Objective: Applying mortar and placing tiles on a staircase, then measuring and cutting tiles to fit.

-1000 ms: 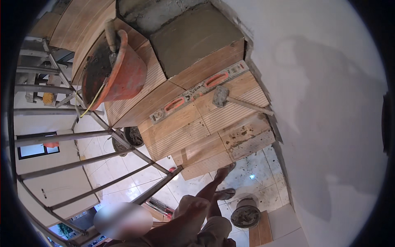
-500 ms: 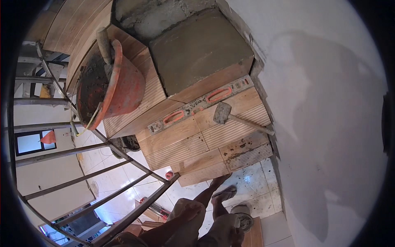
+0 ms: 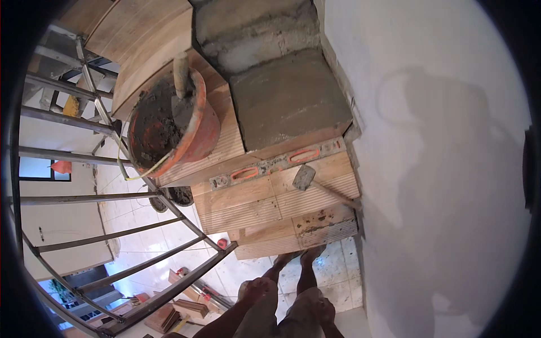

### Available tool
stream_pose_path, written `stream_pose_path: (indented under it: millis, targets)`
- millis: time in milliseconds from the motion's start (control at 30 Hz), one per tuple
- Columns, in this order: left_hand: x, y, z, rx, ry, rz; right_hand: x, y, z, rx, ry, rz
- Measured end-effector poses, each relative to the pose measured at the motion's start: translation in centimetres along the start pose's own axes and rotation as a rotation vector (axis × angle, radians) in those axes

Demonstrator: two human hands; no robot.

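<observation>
My left hand (image 3: 256, 289) is low in the picture, against my left knee. My right hand (image 3: 325, 311) hangs beside my right thigh. Both are small and dim, and their fingers do not show clearly. Ahead of my feet are wood-look tiled steps (image 3: 239, 205). A mallet (image 3: 304, 177) with a wooden handle lies on one tread, behind it a mortar-smeared spirit level (image 3: 270, 164) with orange-rimmed grips. Wet grey mortar (image 3: 287, 101) covers the step above. On the left, an orange bucket (image 3: 209, 132) holds mortar and a trowel with a wooden handle (image 3: 180, 73).
A metal railing (image 3: 191, 225) runs along the left side, and a white wall (image 3: 389, 225) rises on the right. Below the railing, a tile cutter (image 3: 205, 293), stacked tiles (image 3: 163, 318) and a red tape-measure-like thing (image 3: 222, 244) lie on the white tiled floor (image 3: 141, 219).
My feet have come up to the lowest step, the right one stepping forward. The view has shifted, so the bucket and mortar-covered step sit lower in the picture. Both hands remain near my legs.
</observation>
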State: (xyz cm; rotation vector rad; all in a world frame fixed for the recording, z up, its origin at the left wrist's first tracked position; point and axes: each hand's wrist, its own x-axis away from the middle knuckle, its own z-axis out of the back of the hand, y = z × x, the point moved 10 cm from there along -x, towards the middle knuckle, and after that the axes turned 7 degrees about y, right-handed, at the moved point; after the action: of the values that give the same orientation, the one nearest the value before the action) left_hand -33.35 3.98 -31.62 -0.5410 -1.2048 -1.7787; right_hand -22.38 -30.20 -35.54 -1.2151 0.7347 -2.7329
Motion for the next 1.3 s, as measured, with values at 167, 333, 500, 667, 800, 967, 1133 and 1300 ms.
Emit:
stream_pose_path:
  millis: [167, 333, 500, 667, 800, 967, 1133, 1300]
  targets:
    - [-4.0, 8.6, 6.0, 0.647, 0.263, -0.075, -6.5, -3.5, 6.6, -0.394, 0.056, -0.056]
    - [-5.3, 24.8, 29.6, 1.078, 0.837, -0.481, -15.8, -25.8, 18.1, -0.197, 0.253, 0.393]
    - [-5.0, 26.3, 45.0, 1.507, 1.277, -0.573, -13.2, -61.5, 26.7, -0.322, 0.413, 1.011]
    - [-6.6, 25.2, 46.5, 1.597, 1.382, -0.556, -4.6, -87.1, 22.7, 0.321, 0.708, 1.646]
    - [-8.1, 24.4, 45.6, 1.601, 1.403, -0.33, -11.1, -92.8, 13.6, 1.133, 0.752, 1.636]
    - [-8.0, 25.1, 44.8, 1.661, 1.264, -0.142, -14.9, -92.3, 9.3, 1.83, 0.55, 1.417]
    - [-7.6, 23.2, 45.1, 1.569, 1.325, -0.007, -8.7, -94.8, 12.4, 1.661, 0.437, 1.308]
    - [-8.2, 23.6, 44.8, 1.573, 1.296, -0.011, -5.9, -95.3, 16.3, 1.82, 0.456, 1.203]
